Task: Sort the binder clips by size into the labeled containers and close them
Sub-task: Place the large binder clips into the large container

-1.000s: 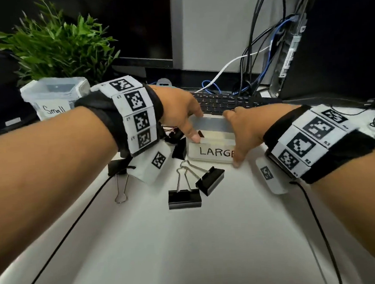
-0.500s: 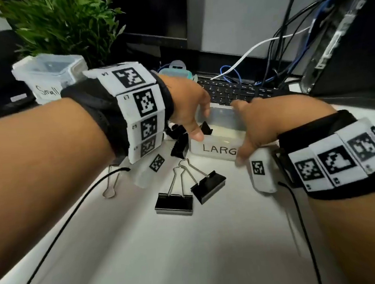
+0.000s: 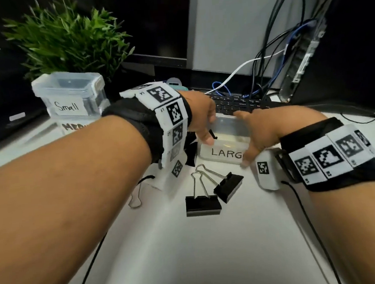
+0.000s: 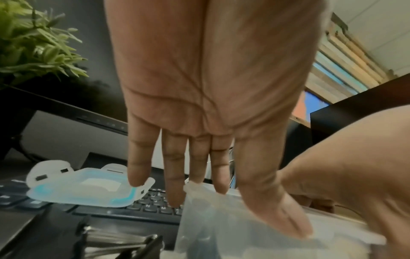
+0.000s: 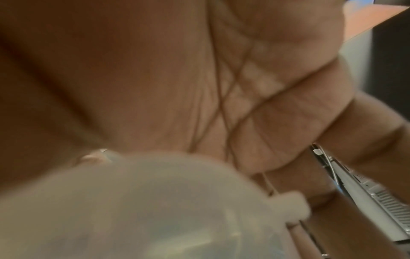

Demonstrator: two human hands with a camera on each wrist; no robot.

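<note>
The open clear container labelled LARGE point(image 3: 224, 153) stands mid-table. My left hand point(image 3: 203, 125) spans its left end, thumb on the near rim and fingers over the far rim; in the left wrist view this hand point(image 4: 259, 210) lies across the container point(image 4: 221, 241). My right hand point(image 3: 251, 135) grips the right end, thumb down the front wall; up close its fingers point(image 5: 332, 131) curl round the blurred container point(image 5: 133, 210). Two large black binder clips point(image 3: 203, 205) point(image 3: 228, 186) lie in front. More black clips point(image 3: 191, 151) sit left of the container, partly hidden.
A closed Small container point(image 3: 70, 94) is stacked on a Medium one point(image 3: 74, 126) at the left, before a green plant point(image 3: 71, 43). A loose lid point(image 4: 88, 189) rests on the keyboard point(image 3: 239, 103). Cables and a computer case point(image 3: 299, 67) stand at the right.
Both hands have stayed on the LARGE container. The head view has shifted, bringing the stacked containers further in, and my right wrist has dropped lower.
</note>
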